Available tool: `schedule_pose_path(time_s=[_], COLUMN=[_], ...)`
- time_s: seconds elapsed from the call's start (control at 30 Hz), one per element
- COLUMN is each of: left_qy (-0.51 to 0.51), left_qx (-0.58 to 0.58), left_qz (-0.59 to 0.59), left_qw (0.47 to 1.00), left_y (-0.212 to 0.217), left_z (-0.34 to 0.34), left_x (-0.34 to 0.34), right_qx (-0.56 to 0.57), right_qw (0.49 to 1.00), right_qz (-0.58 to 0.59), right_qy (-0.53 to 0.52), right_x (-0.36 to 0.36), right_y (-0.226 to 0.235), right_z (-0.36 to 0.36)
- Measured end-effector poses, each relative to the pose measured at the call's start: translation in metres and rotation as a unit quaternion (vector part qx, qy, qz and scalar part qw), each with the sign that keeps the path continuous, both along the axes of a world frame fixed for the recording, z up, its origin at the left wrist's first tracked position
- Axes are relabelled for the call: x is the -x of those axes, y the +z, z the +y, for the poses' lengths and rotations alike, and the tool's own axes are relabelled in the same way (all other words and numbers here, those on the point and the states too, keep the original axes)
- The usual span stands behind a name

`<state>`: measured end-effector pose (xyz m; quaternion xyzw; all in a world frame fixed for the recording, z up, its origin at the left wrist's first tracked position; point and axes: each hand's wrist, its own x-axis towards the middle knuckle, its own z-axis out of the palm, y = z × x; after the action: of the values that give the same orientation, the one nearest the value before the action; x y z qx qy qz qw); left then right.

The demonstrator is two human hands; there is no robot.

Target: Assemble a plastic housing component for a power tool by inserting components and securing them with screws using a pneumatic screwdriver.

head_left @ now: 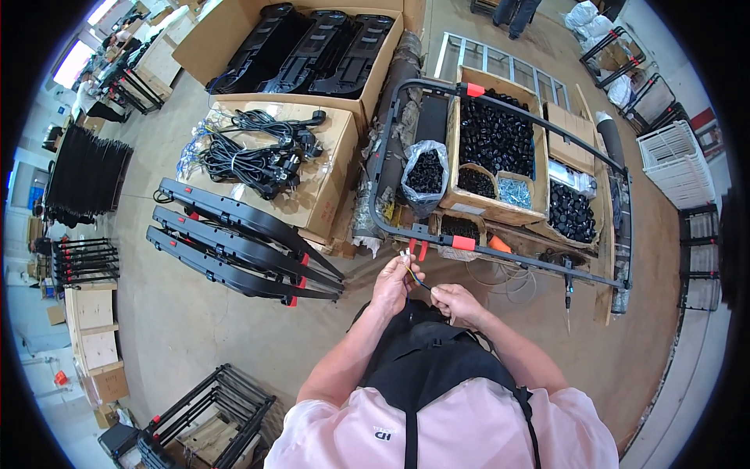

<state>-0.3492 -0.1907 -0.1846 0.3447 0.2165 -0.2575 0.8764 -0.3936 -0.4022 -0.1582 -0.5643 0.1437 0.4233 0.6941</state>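
In front of my body, my left hand (393, 283) pinches the thin coloured wires (412, 273) at the end of a power cable. Small pale tips show between its fingertips. My right hand (457, 304), just to the right, is closed on the black sheath (426, 286) of the same cable. Beyond both hands lies a black tubular frame (539, 120) with a red clip (463, 243) and red hooks on its near bar. The near bar is close to my left fingertips. The rest of the cable is hidden by my hands and body.
Left of me lean several black frame pieces (242, 248). Behind them, bundled power cables (250, 152) lie on a carton (328, 184). A wooden tray (500, 211) holds black caps and screws. A power driver (568, 270) hangs at the bench's near edge. Black moulded housings (316, 51) fill a large box.
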Motion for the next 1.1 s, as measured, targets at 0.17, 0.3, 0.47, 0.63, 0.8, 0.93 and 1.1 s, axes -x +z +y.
schedule_pose_path(time_s=[0.17,0.3,0.47,0.63,0.8,0.93,1.1], left_qy=[0.037,0.03,-0.06,-0.134,-0.145,-0.124,-0.116], left_qx=[-0.041,-0.058,-0.174,-0.248,-0.274,-0.354,-0.387], left_qz=[0.015,0.016,-0.045,-0.077,-0.036,-0.08,-0.12], left_qw=[0.998,0.998,0.982,0.956,0.95,0.923,0.907], left_y=[-0.011,-0.012,-0.005,-0.002,0.011,0.006,0.005], left_z=[0.001,0.002,0.004,0.016,0.017,0.014,0.012], left_x=[-0.021,-0.033,-0.044,-0.061,-0.069,-0.063,-0.068], right_qx=[0.019,0.03,0.056,0.046,0.012,0.003,0.016], right_qw=[0.998,0.998,0.996,0.997,0.996,0.997,0.996], right_qz=[-0.016,-0.019,-0.016,-0.041,-0.041,-0.024,-0.016], right_qy=[-0.05,-0.057,-0.066,-0.053,-0.073,-0.075,-0.082], right_x=[-0.018,-0.025,-0.025,-0.024,-0.025,-0.026,-0.028], right_y=[-0.022,-0.035,-0.042,-0.037,-0.033,-0.027,-0.025], right_z=[0.016,0.018,0.02,0.03,0.04,0.043,0.049])
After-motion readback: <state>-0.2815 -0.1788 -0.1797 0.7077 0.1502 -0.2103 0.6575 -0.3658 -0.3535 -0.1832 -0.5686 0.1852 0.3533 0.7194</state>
